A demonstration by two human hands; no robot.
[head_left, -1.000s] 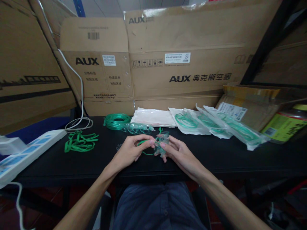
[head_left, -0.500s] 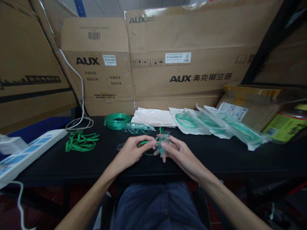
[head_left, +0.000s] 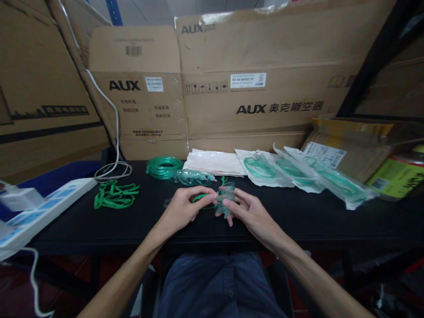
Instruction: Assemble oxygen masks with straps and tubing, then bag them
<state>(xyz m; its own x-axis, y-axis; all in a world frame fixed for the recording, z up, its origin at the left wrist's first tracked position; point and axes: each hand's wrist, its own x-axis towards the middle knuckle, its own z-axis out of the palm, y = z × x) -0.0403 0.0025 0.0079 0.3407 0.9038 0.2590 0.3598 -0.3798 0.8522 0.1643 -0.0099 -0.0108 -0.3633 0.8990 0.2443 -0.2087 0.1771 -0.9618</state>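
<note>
My right hand (head_left: 250, 207) is closed around a clear, green-tinted plastic mask (head_left: 225, 201), its thumb pressed on the near side. From the left, my left hand (head_left: 188, 205) pinches a thin green elastic strap (head_left: 199, 197) right at the mask's edge. Whether the strap passes through the mask there is hidden by the fingertips. A short green strap end (head_left: 224, 179) sticks up behind the mask. On the table to the left lies a loose heap of green elastic straps (head_left: 115, 195).
Behind my hands are a coil of green tubing (head_left: 164, 168), a row of clear masks (head_left: 195, 177) and white sheets (head_left: 213, 162). Packed pouches (head_left: 260, 168) with green contents lie to the right. A power strip (head_left: 49, 212) is at left; cardboard (head_left: 212, 119) stands behind.
The view has shifted slightly, so the scene sits a little further right. Both hands keep their hold on the strap and mask, with only small finger movement.
</note>
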